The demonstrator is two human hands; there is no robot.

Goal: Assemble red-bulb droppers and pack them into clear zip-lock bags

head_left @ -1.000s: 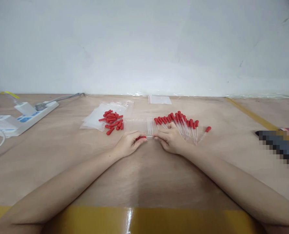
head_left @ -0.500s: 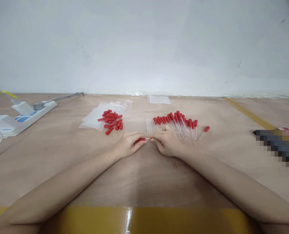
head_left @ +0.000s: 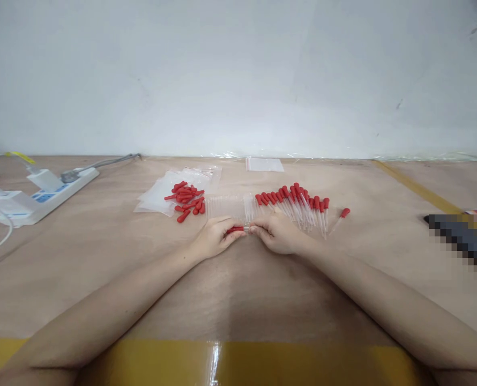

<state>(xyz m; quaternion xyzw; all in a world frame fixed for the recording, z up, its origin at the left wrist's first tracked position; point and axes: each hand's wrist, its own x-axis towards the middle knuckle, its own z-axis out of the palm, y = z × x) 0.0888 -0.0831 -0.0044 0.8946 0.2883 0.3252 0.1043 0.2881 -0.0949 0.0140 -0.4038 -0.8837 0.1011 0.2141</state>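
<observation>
Red bulb [head_left: 235, 229] — in left hand [head_left: 215, 237], tube [head_left: 246, 229] in right hand [head_left: 277, 231]

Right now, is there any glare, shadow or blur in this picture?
Head view: white glare streaks the yellow band, and soft shadow darkens the table below the right hand; also head view: the clear tubes look faint and soft, and a dark object at the right edge is pixelated.

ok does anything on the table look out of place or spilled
One red-bulbed dropper lies off to the right of the other droppers, slanting the opposite way to most. Nothing looks spilled or broken, though the clear tubes are faint.
</observation>
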